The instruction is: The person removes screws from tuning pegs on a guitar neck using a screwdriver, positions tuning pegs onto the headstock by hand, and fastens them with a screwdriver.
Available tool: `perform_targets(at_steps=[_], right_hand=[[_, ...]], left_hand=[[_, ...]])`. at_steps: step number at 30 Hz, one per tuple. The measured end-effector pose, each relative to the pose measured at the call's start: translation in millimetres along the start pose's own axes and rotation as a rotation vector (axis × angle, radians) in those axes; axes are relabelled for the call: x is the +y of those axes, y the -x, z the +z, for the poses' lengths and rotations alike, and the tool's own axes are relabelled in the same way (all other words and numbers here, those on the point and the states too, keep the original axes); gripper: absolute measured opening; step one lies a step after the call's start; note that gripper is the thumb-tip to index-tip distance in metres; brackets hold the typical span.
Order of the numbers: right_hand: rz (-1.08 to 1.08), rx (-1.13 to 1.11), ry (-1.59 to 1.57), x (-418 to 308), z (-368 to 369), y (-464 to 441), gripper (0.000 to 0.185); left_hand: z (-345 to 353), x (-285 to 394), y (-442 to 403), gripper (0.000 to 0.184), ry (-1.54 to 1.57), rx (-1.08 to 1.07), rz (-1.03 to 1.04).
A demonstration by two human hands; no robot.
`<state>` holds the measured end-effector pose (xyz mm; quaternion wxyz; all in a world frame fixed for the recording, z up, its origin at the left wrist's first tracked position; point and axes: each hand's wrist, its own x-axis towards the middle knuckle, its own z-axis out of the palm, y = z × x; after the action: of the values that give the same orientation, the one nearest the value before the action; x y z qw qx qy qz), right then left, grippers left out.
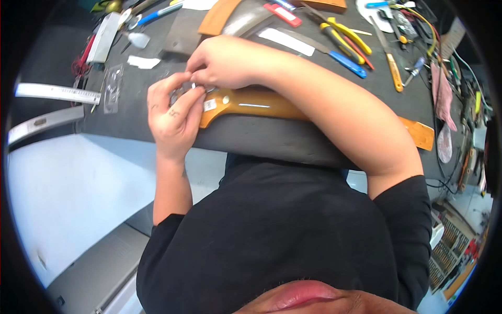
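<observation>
Pinching a small pale piece (pixel 193 85) (too small to identify) between thumb and forefinger of the left hand (pixel 175 110). Meeting it there with the right hand (pixel 225 60), fingertips bunched close; cannot tell whether gripping too. Just right of the left hand, on the bench (pixel 136 99), a labelled wooden piece (pixel 272 108), running under the right forearm. Left of the left hand, a clear plastic pack (pixel 112 86); farther left, a metal ruler (pixel 57 94). Well right of the right hand, a blue-handled file (pixel 340 59).

Left hand (pixel 171 112) and right hand (pixel 225 62) together at small pale piece (pixel 193 85), glossy wooden part (pixel 266 104) alongside, dark bench (pixel 261 137) beneath
</observation>
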<state>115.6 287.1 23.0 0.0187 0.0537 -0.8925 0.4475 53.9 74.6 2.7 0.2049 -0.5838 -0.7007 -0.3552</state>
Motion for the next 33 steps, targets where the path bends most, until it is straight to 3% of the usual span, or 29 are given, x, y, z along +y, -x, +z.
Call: perform_targets(at_steps=[9,15,16,18,21,25,26,29,30,32,33], right_hand=[[-0.036,-0.001,0.099,-0.6,-0.8,3.6,0.030],[0.075,0.044,0.408,-76.5,-88.8,83.4,0.027],[-0.016,0.124,0.435,-62.7,-106.2,94.0,0.026],[0.199,0.407,0.486,-46.9,-143.1,133.3,0.029],[0.759,0.527,0.685,24.4,-223.4,200.2,0.028],[1.085,0.643,0.360,71.2,-211.6,232.7,0.034],[1.068,0.641,0.347,88.6,-208.6,239.0,0.040],[0.884,0.952,-0.108,111.3,-191.8,239.1,0.018],[0.850,0.966,-0.233,110.2,-189.6,244.4,0.018],[0.758,0.977,-0.473,103.8,-191.9,256.4,0.031],[0.733,0.876,-0.542,94.4,-199.8,267.8,0.034]], left_hand=[[-1.2,4.8,-3.4,0.029,0.016,-0.053,0.026],[-1.9,4.0,-4.2,0.029,0.012,-0.062,0.050],[-2.2,3.1,-3.6,0.028,0.013,-0.065,0.059],[-2.5,6.9,-6.4,0.028,0.019,-0.041,0.063],[-1.9,5.5,-4.6,0.030,0.024,-0.007,0.063],[-1.3,5.7,-6.0,0.030,0.017,0.010,0.081],[-0.9,5.8,-5.7,0.030,0.017,0.004,0.080],[0.6,5.4,-4.0,0.031,0.016,0.006,0.076],[0.8,6.1,-3.3,0.031,0.031,-0.001,0.068],[0.6,6.1,-3.4,0.031,0.049,0.001,0.046],[-0.1,5.3,-4.3,0.030,0.057,-0.008,0.049]])
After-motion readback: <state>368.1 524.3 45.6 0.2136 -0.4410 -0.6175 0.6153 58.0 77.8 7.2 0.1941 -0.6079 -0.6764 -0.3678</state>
